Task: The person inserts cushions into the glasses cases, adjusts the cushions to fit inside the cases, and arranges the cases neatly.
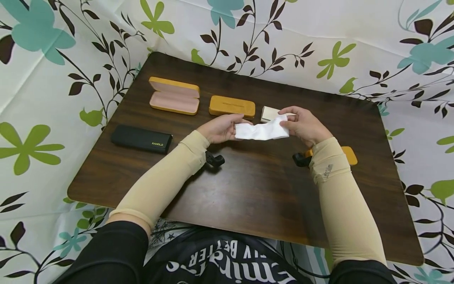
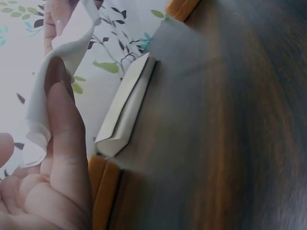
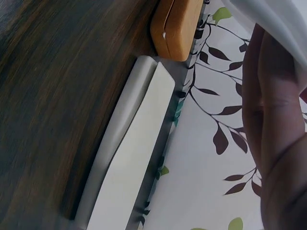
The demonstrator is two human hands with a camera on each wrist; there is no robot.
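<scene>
A folded white cloth (image 1: 263, 129) is stretched as a strip between both hands above the table. My left hand (image 1: 221, 128) holds its left end, fingers behind the cloth in the left wrist view. My right hand (image 1: 304, 124) pinches the right end between thumb and fingers. Just behind the cloth lies a cream case (image 1: 270, 113) with a flap, partly hidden in the head view; its long side shows in both wrist views. Beside it is a closed yellow glasses case (image 1: 232, 106).
An open yellow glasses case (image 1: 174, 96) with pink lining stands at the back left. A black case (image 1: 141, 139) lies at the left. Another yellow case (image 1: 350, 155) is partly hidden under the right forearm. A patterned curtain (image 1: 262, 35) surrounds the dark wooden table (image 1: 244, 193).
</scene>
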